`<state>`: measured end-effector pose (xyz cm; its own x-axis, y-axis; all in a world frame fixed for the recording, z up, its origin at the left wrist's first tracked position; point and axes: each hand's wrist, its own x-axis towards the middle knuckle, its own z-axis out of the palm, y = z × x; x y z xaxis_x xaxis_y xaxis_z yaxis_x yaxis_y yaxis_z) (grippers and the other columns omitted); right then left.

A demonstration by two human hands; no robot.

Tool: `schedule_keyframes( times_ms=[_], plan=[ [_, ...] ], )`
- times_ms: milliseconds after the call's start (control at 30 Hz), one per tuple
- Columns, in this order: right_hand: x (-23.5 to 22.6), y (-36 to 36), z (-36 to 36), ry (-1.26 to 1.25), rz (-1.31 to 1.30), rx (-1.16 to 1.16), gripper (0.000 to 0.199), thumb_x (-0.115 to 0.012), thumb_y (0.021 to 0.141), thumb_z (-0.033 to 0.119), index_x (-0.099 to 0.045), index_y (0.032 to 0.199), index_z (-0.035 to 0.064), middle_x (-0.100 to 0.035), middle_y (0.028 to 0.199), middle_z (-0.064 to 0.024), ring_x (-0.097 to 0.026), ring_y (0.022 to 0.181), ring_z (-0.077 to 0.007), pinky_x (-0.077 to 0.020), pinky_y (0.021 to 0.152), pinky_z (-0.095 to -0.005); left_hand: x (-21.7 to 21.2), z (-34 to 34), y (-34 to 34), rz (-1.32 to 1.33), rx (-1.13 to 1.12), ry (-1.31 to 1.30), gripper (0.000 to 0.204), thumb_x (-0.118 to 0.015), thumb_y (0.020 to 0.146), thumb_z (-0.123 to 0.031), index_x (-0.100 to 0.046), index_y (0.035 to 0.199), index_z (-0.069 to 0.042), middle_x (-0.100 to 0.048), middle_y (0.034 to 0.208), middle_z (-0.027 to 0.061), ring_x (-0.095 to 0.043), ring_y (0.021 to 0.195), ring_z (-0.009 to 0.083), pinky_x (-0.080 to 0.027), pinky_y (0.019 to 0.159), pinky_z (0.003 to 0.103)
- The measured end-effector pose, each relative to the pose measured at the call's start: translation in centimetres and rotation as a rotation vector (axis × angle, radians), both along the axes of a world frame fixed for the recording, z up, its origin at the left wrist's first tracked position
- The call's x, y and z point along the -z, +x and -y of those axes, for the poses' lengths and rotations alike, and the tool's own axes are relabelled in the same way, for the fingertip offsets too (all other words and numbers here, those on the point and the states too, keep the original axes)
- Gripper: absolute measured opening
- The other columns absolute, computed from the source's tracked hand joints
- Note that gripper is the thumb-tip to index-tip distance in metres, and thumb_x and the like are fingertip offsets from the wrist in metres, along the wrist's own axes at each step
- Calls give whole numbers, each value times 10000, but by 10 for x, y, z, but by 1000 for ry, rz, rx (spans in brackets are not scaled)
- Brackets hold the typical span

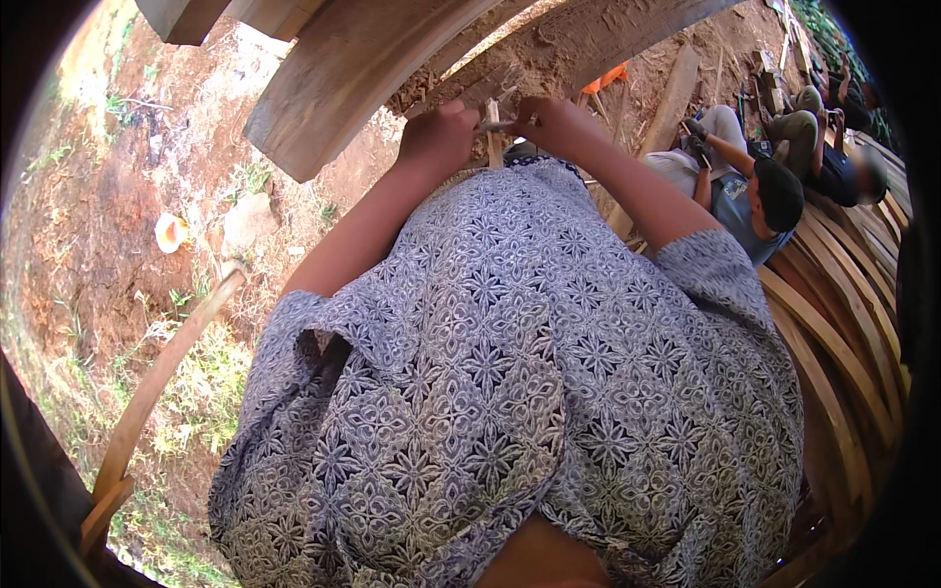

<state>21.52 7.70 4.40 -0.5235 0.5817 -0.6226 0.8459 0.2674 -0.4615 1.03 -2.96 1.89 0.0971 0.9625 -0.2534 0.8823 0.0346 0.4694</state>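
Two hands meet at the top of the view, above our patterned blue-and-white shirt (pixel 510 392). Our left hand (pixel 438 134) is curled into a closed fist around one end of a thin metal tool (pixel 498 124), and our right hand (pixel 559 122) is closed on the other end, so the tool runs crosswise between them. Both fists sit just under a broad curved wooden plank (pixel 588 44) whose underside looks rough and dusty. A narrow upright wooden stick (pixel 494 142) stands between the hands, touching or just behind the tool; we cannot tell which.

We see no packages, labels or signs clearly. An orange patch (pixel 608 76) shows just beyond the right hand, under the plank's edge; its kind is unclear. A second, paler plank (pixel 343 78) slants across the upper left, well apart from the hands.

On the bare red earth at the left lies a pale round shell-like thing (pixel 171 231), near a stone (pixel 247 220). A curved wooden strip (pixel 157 382) arcs along the lower left edge. More bent wooden ribs (pixel 843 343) stack along the right edge. Beyond them another person in a dark cap (pixel 755 186) sits on the ground with hands at their lap.
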Motion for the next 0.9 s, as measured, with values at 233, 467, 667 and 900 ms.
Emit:
schedule_keyframes(
  times_ms=[233, 467, 667, 900],
  plan=[
    [-56, 3, 26, -50, 67, -35, 394, -674, 931, 536, -708, 1053, 163, -745, 916, -112, -733, 898, -314, -560, 774, -465, -39, 24, -6, 137, 67, -72, 196, -702, 924, -316, -694, 922, -120, -646, 929, 76, -697, 827, 314, -568, 689, 452],
    [22, -17, -8, 33, 60, 19, 402, -679, 925, 563, -728, 1073, 193, -754, 1026, -93, -733, 976, -304, -563, 823, -453, 20, -18, -8, -72, -16, -32, 194, -681, 944, -290, -698, 938, -97, -670, 936, 113, -714, 873, 338, -585, 728, 457],
    [48, -21, -26, -26, 95, 53, 419, -695, 901, 594, -731, 1092, 222, -755, 1057, -77, -728, 1019, -278, -558, 857, -442, 37, -40, -15, -78, -4, -50, 163, -699, 924, -265, -709, 962, -107, -680, 952, 111, -715, 911, 346, -578, 780, 484],
    [-28, 5, 27, -158, 12, 128, 486, -721, 894, 576, -739, 1079, 127, -756, 933, -107, -738, 853, -273, -555, 747, -420, -45, 3, -12, 87, 130, -83, 156, -703, 923, -284, -699, 955, -131, -646, 941, 72, -695, 843, 301, -567, 721, 446]
  ],
)
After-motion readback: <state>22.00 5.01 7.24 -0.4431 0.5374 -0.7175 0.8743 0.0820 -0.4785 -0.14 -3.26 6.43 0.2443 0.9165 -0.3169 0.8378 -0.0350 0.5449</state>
